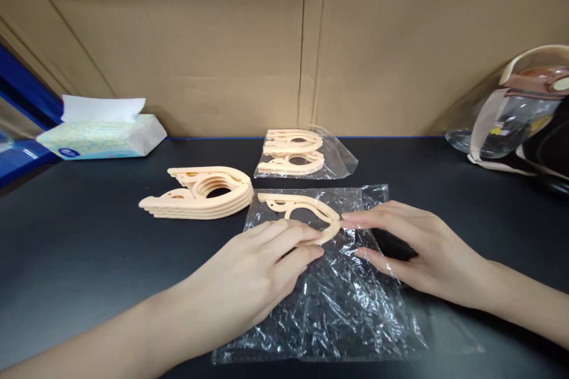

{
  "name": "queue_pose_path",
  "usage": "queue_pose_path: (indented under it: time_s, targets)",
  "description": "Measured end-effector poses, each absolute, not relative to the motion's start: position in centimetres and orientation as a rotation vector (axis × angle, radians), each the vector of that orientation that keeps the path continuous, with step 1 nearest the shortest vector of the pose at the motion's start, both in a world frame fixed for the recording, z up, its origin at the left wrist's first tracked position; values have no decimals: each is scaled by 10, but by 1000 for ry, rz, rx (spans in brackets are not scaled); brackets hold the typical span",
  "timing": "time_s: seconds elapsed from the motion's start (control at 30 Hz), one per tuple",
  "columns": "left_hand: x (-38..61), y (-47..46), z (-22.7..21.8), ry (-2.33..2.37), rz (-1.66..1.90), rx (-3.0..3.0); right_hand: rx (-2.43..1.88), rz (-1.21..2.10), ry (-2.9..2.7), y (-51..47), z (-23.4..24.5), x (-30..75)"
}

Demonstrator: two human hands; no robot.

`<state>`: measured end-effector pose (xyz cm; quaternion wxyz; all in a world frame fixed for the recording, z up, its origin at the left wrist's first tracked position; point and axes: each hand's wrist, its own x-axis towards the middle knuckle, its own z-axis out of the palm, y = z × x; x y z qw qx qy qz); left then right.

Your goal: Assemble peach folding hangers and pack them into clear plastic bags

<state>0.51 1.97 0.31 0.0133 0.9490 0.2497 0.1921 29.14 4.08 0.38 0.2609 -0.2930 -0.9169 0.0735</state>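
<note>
A peach folding hanger [306, 201], folded up, lies on a layer of clear plastic bags [338, 296] in front of me. My left hand [267, 263] grips the hanger's near arm, covering part of it with thumb and fingers. From the other side, my right hand [413, 243] touches the hanger's rounded end with a fingertip. Its thumb is spread apart and rests on the plastic. Whether the hanger is inside a bag or on top, I cannot tell. To the left is a neat stack of matching folding hangers [213, 210].
Beyond the loose bags, a clear bag with folded hangers [296, 151] lies near the cardboard wall [222, 41]. A tissue pack [106, 133] stands at the back left. On the right, a transparent bottle [520, 118] with a strap lies on the black table [89, 260].
</note>
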Motion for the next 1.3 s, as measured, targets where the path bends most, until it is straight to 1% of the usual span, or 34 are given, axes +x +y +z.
queue_pose_path:
  time_s: [0.17, 0.43, 0.63, 0.8, 0.97, 1.07, 1.13, 1.2, 1.3]
  targets:
    - [6, 20, 1, 759, 639, 2950, -796, 219, -2482, 41, 3, 292]
    - [4, 21, -1, 759, 598, 2929, -816, 225, -2508, 41, 5, 293]
    - [5, 20, 3, 754, 692, 2951, -922, 52, -2532, 45, 5, 294]
    - [1, 18, 15, 894, 819, 2802, -947, 55, -2628, 46, 9, 301]
    - [-9, 26, 44, 1155, 915, 2786, -959, 69, -2669, 45, 11, 311]
    - [-23, 34, 66, 1407, 848, 2726, -956, 61, -2675, 45, 11, 313]
    - [-39, 42, 75, 1436, 767, 2773, -943, 54, -2684, 44, 12, 312]
    - [-60, 51, 80, 1496, 628, 2797, -930, 46, -2694, 44, 13, 312]
    - [-93, 64, 79, 1583, 510, 2791, -910, 46, -2708, 44, 15, 313]
